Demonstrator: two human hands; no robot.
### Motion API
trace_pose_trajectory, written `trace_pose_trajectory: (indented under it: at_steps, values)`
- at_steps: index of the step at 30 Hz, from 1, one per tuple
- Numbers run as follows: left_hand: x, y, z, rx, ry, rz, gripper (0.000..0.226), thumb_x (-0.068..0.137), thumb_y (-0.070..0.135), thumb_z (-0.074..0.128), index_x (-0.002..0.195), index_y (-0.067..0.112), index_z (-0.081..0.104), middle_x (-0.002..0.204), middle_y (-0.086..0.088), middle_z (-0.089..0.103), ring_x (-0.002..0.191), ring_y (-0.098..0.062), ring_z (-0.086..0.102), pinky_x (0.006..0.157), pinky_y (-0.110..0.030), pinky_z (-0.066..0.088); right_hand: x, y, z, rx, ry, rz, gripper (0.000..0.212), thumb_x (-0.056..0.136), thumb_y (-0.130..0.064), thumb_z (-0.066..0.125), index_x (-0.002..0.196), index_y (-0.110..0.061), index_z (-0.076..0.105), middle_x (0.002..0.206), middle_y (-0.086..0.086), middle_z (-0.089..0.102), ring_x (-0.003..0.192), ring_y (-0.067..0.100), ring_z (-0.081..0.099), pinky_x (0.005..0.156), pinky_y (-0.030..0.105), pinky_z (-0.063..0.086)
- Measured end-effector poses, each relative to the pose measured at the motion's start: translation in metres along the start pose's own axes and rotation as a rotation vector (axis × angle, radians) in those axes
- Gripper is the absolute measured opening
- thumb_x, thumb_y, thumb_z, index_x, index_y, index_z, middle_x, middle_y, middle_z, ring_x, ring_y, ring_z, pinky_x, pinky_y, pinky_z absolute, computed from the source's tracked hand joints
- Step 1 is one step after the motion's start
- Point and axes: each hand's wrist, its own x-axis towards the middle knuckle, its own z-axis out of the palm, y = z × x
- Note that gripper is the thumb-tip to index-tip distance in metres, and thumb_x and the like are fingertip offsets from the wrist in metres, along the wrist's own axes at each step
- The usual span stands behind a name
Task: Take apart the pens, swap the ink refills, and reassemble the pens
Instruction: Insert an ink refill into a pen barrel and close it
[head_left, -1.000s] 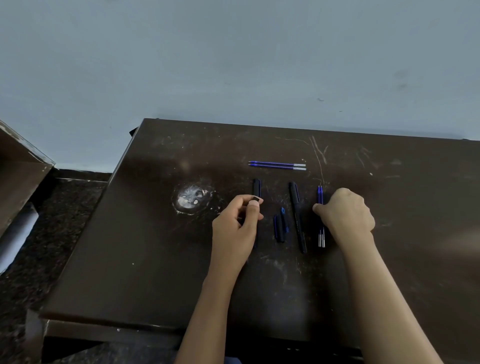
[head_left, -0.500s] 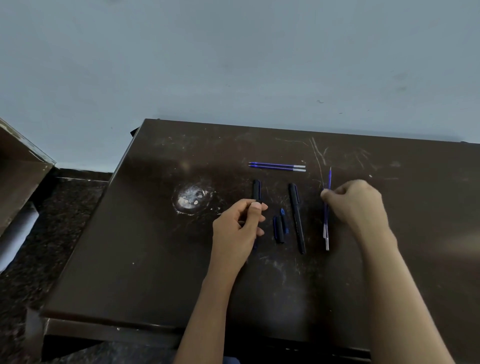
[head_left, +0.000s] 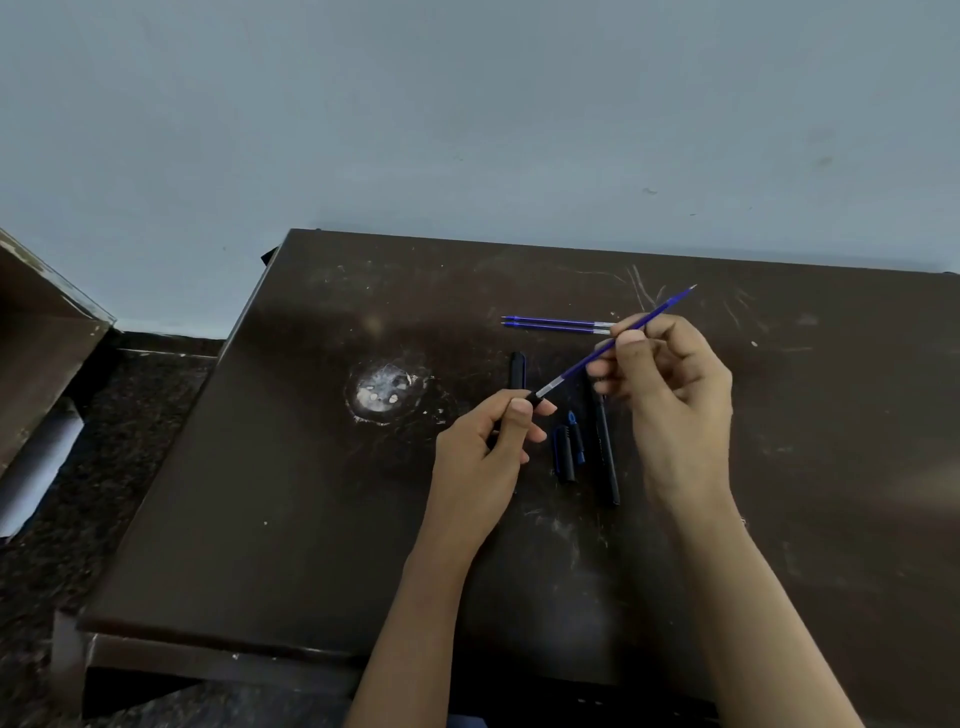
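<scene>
A second before, my right hand (head_left: 675, 400) lay low over the refills on the right of the scratched dark brown wooden table (head_left: 311, 519). By this moment it had lifted one thin blue ink refill (head_left: 576, 366) and carried it across to my left. The refill slanted in the air, its pale silvery end at the mouth of the short black pen barrel (head_left: 532, 399) and its other end pointing up and away toward the wall. I took this to mean the swap had reached the loading of a refill into a barrel.

My right thumb and fingers were curled and pinched the refill near its middle. My left hand (head_left: 483, 452) hardly shifted; its fingers were wrapped round the barrel with the thumb on top, and only the barrel's end showed. How far the refill had entered, I could not tell.

Two more blue refills (head_left: 558, 323) lay side by side farther back. A black cap-like piece (head_left: 517, 369), two small black-and-blue pen parts (head_left: 566, 452) and a long black pen (head_left: 605, 457) lay between my hands.
</scene>
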Motion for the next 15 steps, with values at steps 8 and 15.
trace_pose_trajectory:
  at_steps: [8, 15]
  values:
    - [0.001, -0.004, -0.001, 0.024, 0.019, -0.024, 0.027, 0.1, 0.029, 0.044, 0.095, 0.029, 0.071, 0.077, 0.004, 0.067, 0.068, 0.002, 0.057, 0.062, -0.009, 0.046, 0.002, 0.006, 0.001, -0.123, -0.052, 0.007, 0.015, 0.095, -0.012, 0.055, 0.09, -0.017, 0.068, 0.079, 0.002, 0.069, 0.071, 0.011, 0.063, 0.066, 0.026, 0.053]
    - [0.002, -0.003, 0.001, 0.005, 0.054, 0.021, 0.027, 0.1, 0.029, 0.044, 0.096, 0.028, 0.071, 0.075, 0.004, 0.068, 0.064, 0.002, 0.056, 0.06, -0.011, 0.044, 0.0, 0.013, 0.001, -0.356, -0.261, 0.106, 0.012, 0.089, -0.02, 0.065, 0.091, -0.027, 0.074, 0.081, -0.004, 0.071, 0.078, 0.013, 0.065, 0.073, 0.025, 0.053]
